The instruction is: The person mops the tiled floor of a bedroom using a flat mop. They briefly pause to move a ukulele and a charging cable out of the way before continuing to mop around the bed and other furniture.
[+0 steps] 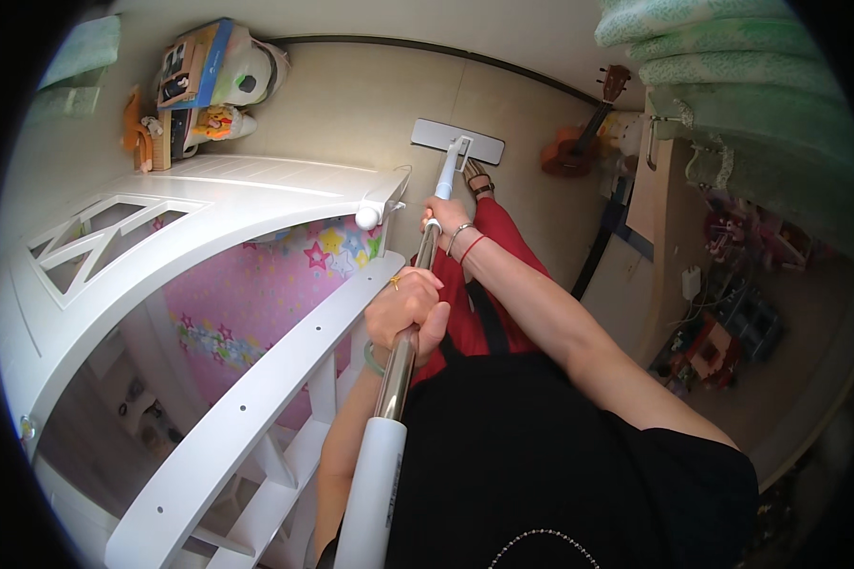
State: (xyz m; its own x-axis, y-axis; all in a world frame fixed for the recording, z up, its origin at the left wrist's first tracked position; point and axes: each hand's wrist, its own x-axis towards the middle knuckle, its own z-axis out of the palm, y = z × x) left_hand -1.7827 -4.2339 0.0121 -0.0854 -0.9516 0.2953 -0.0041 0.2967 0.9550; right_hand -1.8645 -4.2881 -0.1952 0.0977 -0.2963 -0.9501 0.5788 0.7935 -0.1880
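Both hands are wrapped tight around one flat mop (417, 313): the left hand (406, 308) grips the metal part of the pole, the right hand (449, 214) lower down near the white section. The mop's single grey rectangular head (457, 140) lies flat on the beige floor (351, 104), just past one sandalled foot (478, 177). A white bunk bed frame (209, 204) with a star-print pink mattress stands at the left, and one small ukulele (579, 142) leans by the wall.
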